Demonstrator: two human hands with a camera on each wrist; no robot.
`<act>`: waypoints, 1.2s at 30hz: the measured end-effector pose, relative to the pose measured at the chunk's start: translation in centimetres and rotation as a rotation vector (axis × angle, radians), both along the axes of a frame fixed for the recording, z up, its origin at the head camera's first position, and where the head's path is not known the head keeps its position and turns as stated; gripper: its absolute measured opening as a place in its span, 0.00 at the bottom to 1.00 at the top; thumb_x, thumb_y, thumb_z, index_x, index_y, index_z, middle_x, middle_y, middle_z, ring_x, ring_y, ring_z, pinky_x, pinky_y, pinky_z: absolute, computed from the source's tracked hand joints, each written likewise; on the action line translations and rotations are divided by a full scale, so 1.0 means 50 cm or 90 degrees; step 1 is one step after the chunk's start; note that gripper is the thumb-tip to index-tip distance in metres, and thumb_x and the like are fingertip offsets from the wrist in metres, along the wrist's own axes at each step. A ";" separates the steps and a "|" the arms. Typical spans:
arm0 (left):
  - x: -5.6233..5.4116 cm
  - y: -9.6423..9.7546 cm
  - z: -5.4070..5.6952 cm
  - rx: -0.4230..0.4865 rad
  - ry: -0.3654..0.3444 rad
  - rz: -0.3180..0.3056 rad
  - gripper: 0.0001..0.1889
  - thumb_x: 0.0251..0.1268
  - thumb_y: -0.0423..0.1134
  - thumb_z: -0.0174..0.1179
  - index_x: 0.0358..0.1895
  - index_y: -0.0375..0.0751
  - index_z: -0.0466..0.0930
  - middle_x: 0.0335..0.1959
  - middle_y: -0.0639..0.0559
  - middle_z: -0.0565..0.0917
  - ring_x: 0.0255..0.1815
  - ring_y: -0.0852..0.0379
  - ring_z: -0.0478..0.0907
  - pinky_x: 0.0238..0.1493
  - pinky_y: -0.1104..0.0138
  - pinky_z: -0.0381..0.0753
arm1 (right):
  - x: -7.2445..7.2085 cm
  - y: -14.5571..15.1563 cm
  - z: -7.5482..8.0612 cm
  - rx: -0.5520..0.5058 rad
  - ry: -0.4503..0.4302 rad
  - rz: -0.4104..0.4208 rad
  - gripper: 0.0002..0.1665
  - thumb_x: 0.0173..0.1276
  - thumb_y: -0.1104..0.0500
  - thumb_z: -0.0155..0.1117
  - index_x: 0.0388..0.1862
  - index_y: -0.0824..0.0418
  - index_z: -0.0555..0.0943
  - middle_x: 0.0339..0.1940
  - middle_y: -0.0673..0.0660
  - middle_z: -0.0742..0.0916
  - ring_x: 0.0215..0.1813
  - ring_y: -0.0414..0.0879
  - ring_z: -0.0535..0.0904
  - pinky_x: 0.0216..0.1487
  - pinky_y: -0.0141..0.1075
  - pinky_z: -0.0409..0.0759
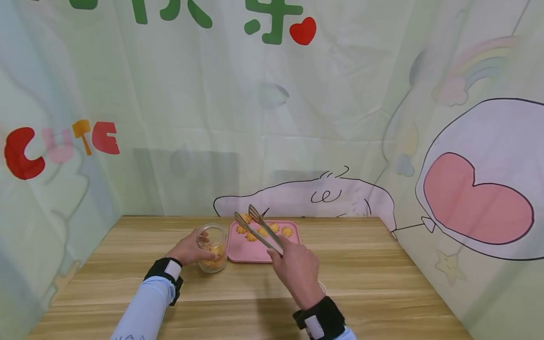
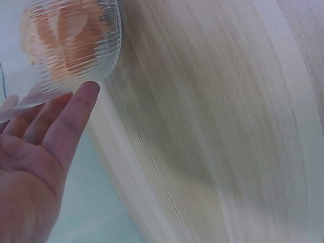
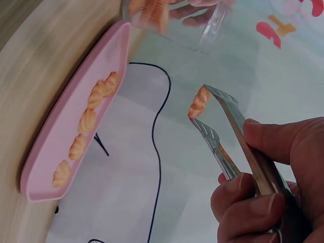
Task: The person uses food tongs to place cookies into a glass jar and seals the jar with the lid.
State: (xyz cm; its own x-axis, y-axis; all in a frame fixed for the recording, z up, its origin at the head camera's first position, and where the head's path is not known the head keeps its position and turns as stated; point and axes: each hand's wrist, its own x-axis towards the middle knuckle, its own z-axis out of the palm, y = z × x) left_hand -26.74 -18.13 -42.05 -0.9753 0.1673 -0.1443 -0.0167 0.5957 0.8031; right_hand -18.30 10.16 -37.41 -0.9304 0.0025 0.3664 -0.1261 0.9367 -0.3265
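A clear glass jar [image 1: 216, 246] stands left of the pink tray, with orange-yellow cookies [image 2: 66, 40] inside. My left hand [image 1: 191, 249] holds the jar from its left side, thumb in front and fingers behind. In the right wrist view, my right hand [image 3: 273, 182] grips metal tongs [image 3: 248, 149], whose slotted tips pinch one ridged cookie [image 3: 199, 103] in the air. Seen from the head, the tongs reach over the pink tray [image 1: 255, 255], where several more cookies [image 1: 287, 231] lie. Whether the jar's base touches the table cannot be told.
A wooden table [image 1: 204, 309] lies beneath everything. Behind its far edge hangs a printed cloth backdrop [image 1: 191, 179], and similar cloth walls [image 1: 488, 283] close both sides.
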 end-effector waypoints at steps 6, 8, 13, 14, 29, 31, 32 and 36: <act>-0.002 -0.004 -0.004 0.002 0.000 -0.003 0.45 0.56 0.38 0.79 0.72 0.25 0.62 0.69 0.25 0.73 0.67 0.28 0.73 0.68 0.39 0.74 | 0.011 -0.018 0.013 0.007 0.034 0.035 0.25 0.69 0.47 0.77 0.60 0.56 0.88 0.17 0.47 0.76 0.17 0.41 0.63 0.18 0.35 0.58; -0.002 -0.005 -0.005 0.002 0.003 -0.004 0.45 0.56 0.38 0.79 0.72 0.25 0.63 0.69 0.25 0.73 0.67 0.28 0.73 0.68 0.39 0.74 | 0.013 -0.025 0.015 0.009 0.033 0.042 0.25 0.69 0.46 0.76 0.61 0.56 0.88 0.16 0.46 0.75 0.17 0.41 0.63 0.17 0.35 0.57; -0.001 -0.005 -0.005 0.001 0.013 -0.009 0.44 0.56 0.38 0.79 0.71 0.24 0.63 0.68 0.25 0.74 0.66 0.28 0.74 0.67 0.39 0.75 | 0.017 -0.041 0.018 0.011 0.015 0.068 0.26 0.69 0.45 0.76 0.62 0.56 0.87 0.19 0.48 0.79 0.17 0.40 0.64 0.17 0.34 0.58; 0.000 -0.005 -0.004 0.001 0.013 -0.009 0.44 0.56 0.38 0.79 0.70 0.24 0.63 0.68 0.25 0.74 0.66 0.28 0.74 0.67 0.39 0.75 | 0.017 -0.043 0.017 0.012 0.014 0.075 0.26 0.69 0.46 0.76 0.62 0.56 0.87 0.19 0.48 0.80 0.17 0.41 0.65 0.17 0.34 0.59; 0.002 -0.006 -0.001 0.009 0.019 -0.019 0.47 0.55 0.38 0.79 0.74 0.29 0.61 0.67 0.24 0.75 0.65 0.26 0.75 0.66 0.37 0.75 | 0.033 -0.076 0.013 0.020 0.022 0.139 0.24 0.70 0.47 0.75 0.60 0.56 0.87 0.27 0.54 0.89 0.25 0.47 0.82 0.19 0.38 0.71; 0.002 -0.006 -0.001 0.008 0.023 -0.023 0.47 0.56 0.37 0.79 0.74 0.29 0.61 0.66 0.24 0.75 0.65 0.26 0.75 0.66 0.37 0.75 | 0.033 -0.079 0.013 0.026 0.022 0.138 0.24 0.70 0.47 0.75 0.60 0.56 0.88 0.28 0.54 0.89 0.26 0.47 0.83 0.19 0.39 0.72; 0.002 -0.006 -0.001 0.009 0.023 -0.023 0.47 0.56 0.37 0.79 0.74 0.30 0.61 0.66 0.24 0.75 0.65 0.26 0.75 0.66 0.37 0.75 | 0.033 -0.081 0.013 0.027 0.019 0.138 0.24 0.70 0.46 0.75 0.60 0.56 0.88 0.28 0.54 0.89 0.26 0.47 0.83 0.19 0.38 0.72; -0.003 -0.010 -0.006 0.002 0.031 -0.033 0.47 0.55 0.38 0.80 0.74 0.30 0.62 0.68 0.25 0.74 0.68 0.27 0.72 0.69 0.36 0.71 | 0.032 -0.082 0.010 0.036 0.015 0.137 0.24 0.71 0.45 0.74 0.60 0.56 0.87 0.26 0.54 0.88 0.24 0.45 0.80 0.19 0.38 0.70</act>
State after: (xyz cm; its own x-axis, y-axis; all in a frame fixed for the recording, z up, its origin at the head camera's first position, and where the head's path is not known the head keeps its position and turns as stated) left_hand -26.89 -18.65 -42.37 -0.9712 0.2174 -0.0971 0.0523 0.5925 0.8039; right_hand -16.71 6.07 -36.89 -0.8984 -0.2168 0.3820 -0.3326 0.9039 -0.2691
